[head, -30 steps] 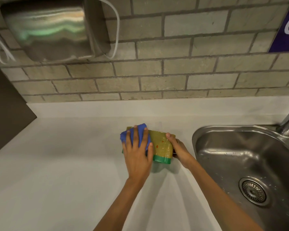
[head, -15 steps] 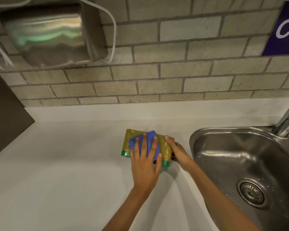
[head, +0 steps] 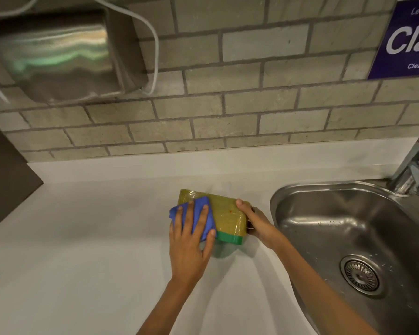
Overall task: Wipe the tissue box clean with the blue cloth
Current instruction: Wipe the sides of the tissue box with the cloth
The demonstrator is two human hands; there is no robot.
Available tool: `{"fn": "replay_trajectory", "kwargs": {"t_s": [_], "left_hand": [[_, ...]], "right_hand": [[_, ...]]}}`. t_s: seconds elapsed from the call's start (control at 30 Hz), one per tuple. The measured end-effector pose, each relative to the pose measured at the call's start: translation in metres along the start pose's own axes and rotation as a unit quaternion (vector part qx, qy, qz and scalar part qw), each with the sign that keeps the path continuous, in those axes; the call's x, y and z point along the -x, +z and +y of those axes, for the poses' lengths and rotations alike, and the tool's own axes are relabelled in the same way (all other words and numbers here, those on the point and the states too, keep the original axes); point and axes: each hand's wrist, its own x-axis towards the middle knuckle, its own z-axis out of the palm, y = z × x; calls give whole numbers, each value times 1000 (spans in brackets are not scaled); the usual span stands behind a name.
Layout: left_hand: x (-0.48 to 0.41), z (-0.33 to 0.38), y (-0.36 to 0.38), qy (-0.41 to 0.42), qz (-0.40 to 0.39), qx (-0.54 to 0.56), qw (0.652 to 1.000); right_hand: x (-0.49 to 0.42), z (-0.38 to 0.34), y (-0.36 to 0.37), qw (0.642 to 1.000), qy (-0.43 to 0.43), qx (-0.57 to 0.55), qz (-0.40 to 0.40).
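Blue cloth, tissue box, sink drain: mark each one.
blue cloth (head: 205, 215), head view, bare patch between fingers.
tissue box (head: 228, 217), head view, yellow top face.
sink drain (head: 360, 275), head view, strainer centre.

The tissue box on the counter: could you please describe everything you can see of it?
The tissue box is a yellow-olive block with a green band along its near edge, seemingly wrapped in glossy film, with tiny red specks on top. It lies flat on the white counter, left of the sink. The left hand presses the blue cloth onto its left end; the right hand grips its right end.
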Motion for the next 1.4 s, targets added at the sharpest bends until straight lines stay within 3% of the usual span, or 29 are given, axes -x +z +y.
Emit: {"fn": "replay_trajectory", "kwargs": {"t_s": [0.13, 0.4, 0.53, 0.7, 0.9, 1.0, 1.17, 1.3, 1.4], "left_hand": [[-10, 9, 1, -101, 43, 17, 994], [-11, 70, 12, -55, -5, 7, 998], [5, 54, 9, 16, -34, -30, 999], [-17, 47, 5, -126, 25, 14, 992], [2, 72, 16, 1, -41, -63, 997], [12, 49, 17, 26, -27, -48, 998], [-14, 9, 11, -111, 40, 40, 992], [-43, -6, 10, -250, 55, 123, 959], [-36, 10, 9, -209, 59, 78, 973]], "right_hand": [[-1, 1, 3, 1000, -3, -15, -10], [1, 1, 4, 999, -15, -19, -28], [2, 1, 3, 999, -36, -13, -35], [0, 2, 9, 999, -31, -21, -12], [-2, 7, 4, 999, -46, 2, 2], [-3, 7, 4, 999, -46, 2, -3], [-3, 8, 4, 999, -44, -18, 12], [-1, 6, 7, 999, -46, -8, 25], [1, 6, 11, 998, -52, -10, 37]]}}
